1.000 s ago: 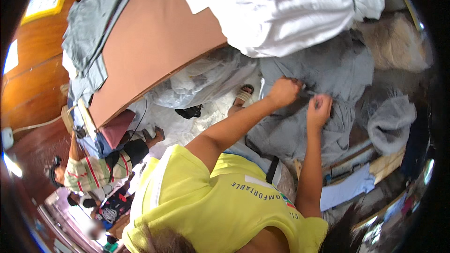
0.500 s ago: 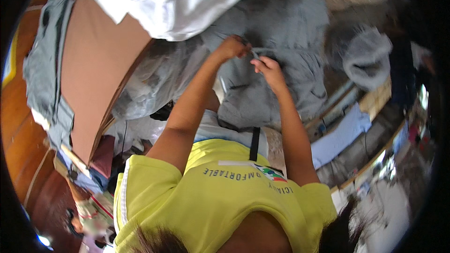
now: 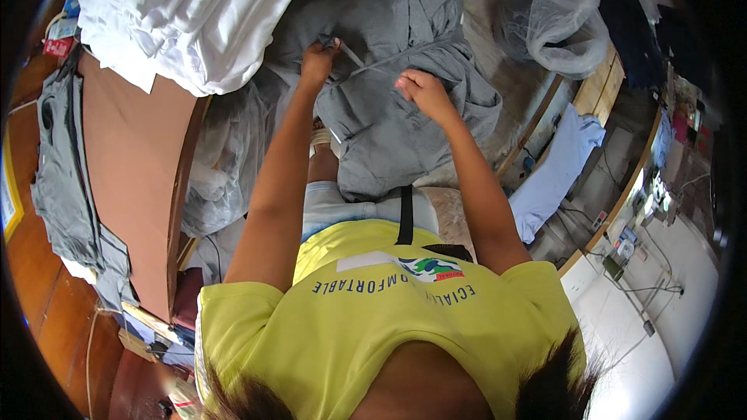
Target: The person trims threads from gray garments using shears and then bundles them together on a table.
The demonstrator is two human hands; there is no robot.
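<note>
A rumpled grey garment (image 3: 389, 140) lies over my lap and the pile in front of me. Over its left part my left hand (image 3: 317, 62) is closed, with a small dark item partly showing at its fingers; its kind is unclear. A narrow grey strip (image 3: 352, 56) runs from near those fingertips along the cloth. To the right, my right hand (image 3: 424, 93) is curled with thumb and fingers together, above the garment. Anything between those fingers is too small to make out. The hands are apart.
White folded garments (image 3: 187, 15) are heaped at the upper left, by a brown board (image 3: 136, 147) with grey trousers (image 3: 66, 163) over its edge. Clear plastic (image 3: 222, 163) hangs beside it. At right are a plastic bag (image 3: 568, 27) and light blue cloth (image 3: 556, 167).
My hands have moved apart from their close position over the grey garment. The grey strip between them now lies away from my right hand. The view has shifted too.
</note>
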